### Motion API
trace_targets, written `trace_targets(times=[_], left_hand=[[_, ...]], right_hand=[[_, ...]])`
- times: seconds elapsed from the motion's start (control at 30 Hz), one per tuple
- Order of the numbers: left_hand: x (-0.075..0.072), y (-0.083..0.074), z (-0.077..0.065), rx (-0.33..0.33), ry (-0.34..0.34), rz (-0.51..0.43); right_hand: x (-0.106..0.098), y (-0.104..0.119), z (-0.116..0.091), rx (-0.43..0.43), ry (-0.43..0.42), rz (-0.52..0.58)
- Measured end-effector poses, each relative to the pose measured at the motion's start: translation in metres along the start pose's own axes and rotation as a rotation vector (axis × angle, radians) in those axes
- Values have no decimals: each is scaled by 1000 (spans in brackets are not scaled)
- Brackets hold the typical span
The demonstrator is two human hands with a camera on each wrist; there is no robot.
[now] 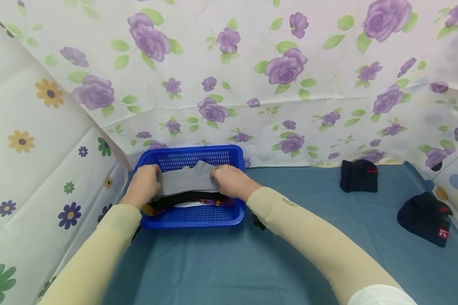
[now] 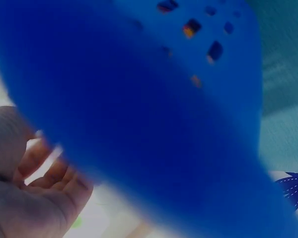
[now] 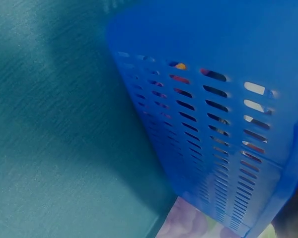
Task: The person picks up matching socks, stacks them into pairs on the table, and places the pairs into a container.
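Observation:
A grey folded cloth lies across the inside of a blue plastic basket, over a black cloth and some multicoloured fabric. My left hand pinches the grey cloth at its left end. At the other end, my right hand holds it between thumb and fingers. In the left wrist view the basket wall fills most of the picture, and the curled fingers of the left hand show past its rim. The right wrist view shows the slotted basket side, with colours behind the slots; the right hand's fingers are hidden there.
A blue-green cloth covers the table. Two dark knit hats with red marks lie at the right: one hat near the back edge, the other hat closer to the corner. Flowered sheeting rises behind the basket and at both sides.

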State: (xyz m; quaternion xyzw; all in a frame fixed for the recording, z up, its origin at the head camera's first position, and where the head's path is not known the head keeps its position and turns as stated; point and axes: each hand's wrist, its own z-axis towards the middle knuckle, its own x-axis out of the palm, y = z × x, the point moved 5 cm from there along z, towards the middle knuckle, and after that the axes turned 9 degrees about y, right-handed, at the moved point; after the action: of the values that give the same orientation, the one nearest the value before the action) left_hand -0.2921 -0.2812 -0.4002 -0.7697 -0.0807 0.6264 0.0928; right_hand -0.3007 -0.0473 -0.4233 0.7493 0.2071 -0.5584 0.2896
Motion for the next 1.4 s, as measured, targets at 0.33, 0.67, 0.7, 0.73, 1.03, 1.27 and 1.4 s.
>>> trace_targets(times=[0.33, 0.67, 0.7, 0.73, 1.03, 1.27, 1.4], left_hand=[[5, 1, 0, -36, 100, 12], [-14, -34, -13, 98, -95, -18], [-16, -41, -15, 110, -117, -22], [-17, -49, -17, 120, -138, -33], [-20, -127, -55, 267, -310, -86], [-10, -181, -82, 409, -404, -139], [2, -206, -95, 466, -430, -156]], right_hand=[[0, 2, 0, -7, 15, -29], [-22, -2, -20, -73, -138, 19], [-25, -3, -23, -76, -152, 25], [-28, -4, -26, -74, -165, 29], [-48, -24, -72, -56, -350, 18], [-58, -34, -124, -29, -498, 16], [-56, -37, -149, -24, -554, -3]])
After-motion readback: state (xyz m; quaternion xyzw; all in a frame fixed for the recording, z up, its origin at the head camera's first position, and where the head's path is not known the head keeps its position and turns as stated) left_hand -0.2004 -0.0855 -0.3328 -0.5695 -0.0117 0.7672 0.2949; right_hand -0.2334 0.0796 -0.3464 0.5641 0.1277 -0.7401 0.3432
